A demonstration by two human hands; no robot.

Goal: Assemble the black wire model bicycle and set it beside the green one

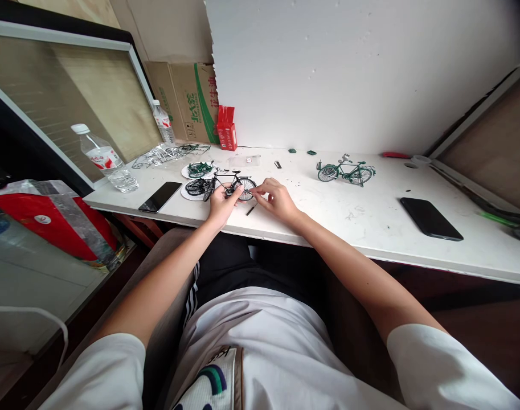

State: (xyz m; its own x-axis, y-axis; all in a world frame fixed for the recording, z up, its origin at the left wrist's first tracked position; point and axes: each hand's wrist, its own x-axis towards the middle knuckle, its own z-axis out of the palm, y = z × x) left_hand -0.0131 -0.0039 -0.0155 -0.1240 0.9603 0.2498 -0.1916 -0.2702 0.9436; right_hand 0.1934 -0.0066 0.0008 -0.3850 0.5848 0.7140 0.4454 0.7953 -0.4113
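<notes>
Black bicycle model [225, 176] at twelve o'clock from the sitter [260, 330]: frame, saddle and both wheels present; judged well advanced. Green bicycle [349, 171] at one o'clock appears complete. Loose black parts [195, 187], eleven o'clock, seem outstanding. Left hand [224, 202] grips the model; right hand [275, 199], fingertips near-closed beside its rear wheel [247, 187], contents undeterminable.

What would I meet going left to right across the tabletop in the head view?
Nearer plastic bottle, left phone, black model bicycle, right hand, green model bicycle, right phone.
</notes>
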